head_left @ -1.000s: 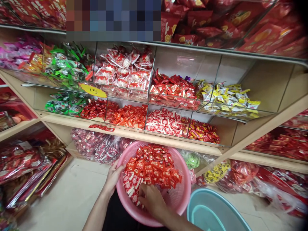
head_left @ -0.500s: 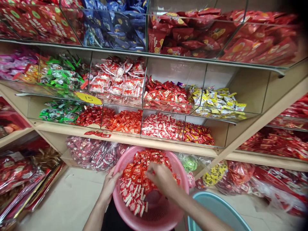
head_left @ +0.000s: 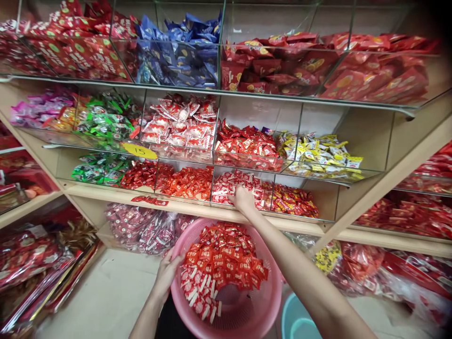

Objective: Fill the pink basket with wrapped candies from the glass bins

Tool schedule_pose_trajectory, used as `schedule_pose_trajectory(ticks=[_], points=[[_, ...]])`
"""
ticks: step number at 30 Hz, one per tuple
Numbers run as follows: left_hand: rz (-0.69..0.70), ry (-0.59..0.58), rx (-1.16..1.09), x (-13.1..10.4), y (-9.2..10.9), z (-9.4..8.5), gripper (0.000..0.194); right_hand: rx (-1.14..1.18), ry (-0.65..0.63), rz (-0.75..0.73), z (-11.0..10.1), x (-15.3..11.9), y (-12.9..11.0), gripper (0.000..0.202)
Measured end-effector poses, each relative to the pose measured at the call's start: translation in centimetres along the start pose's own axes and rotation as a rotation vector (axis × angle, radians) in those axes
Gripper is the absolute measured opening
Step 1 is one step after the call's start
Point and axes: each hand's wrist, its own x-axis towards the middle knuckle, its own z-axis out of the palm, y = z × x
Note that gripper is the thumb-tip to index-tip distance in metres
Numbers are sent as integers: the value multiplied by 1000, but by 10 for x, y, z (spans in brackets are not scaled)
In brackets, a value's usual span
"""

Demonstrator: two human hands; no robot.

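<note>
A pink plastic basket (head_left: pixel 259 318) holds orange-red wrapped candies (head_left: pixel 229 263), red ones behind them and red-and-white ones (head_left: pixel 201 294) at the lower left. My left hand (head_left: pixel 168 270) grips the basket's left rim. Over the basket, my right arm stretches to the lowest row of clear bins, where my right hand (head_left: pixel 243 197) is at the front of the bin of red-and-white candies (head_left: pixel 226 183). Its fingers are bent together; whatever they may hold is hidden.
Above are bins of blue packets (head_left: pixel 176 52), red packets (head_left: pixel 275 61) and yellow-white candies (head_left: pixel 325 150). A yellow tag (head_left: pixel 139 150) reads 15. A teal tub (head_left: pixel 300 318) stands right of the basket; bagged candies (head_left: pixel 137 228) lie under the shelf.
My right hand has moved from inside the basket up and forward to the bin of red-and-white candies. The left hand still holds the rim. The view has shifted slightly.
</note>
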Motion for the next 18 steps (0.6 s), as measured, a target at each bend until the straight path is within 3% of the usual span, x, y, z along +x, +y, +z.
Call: schedule_pose_trajectory(ticks=[6, 11, 15, 18], points=[[-12, 10, -9, -1, 1, 2, 67, 24, -5, 2, 4, 3, 0, 29], [8, 26, 35, -1, 3, 2, 59, 59, -17, -36, -11, -1, 8, 17], [32, 17, 65, -1, 2, 3, 55, 199, 3, -144, -23, -20, 17, 8], [35, 14, 73, 0, 0, 2, 53, 433, -16, -262, -19, -47, 21, 12]])
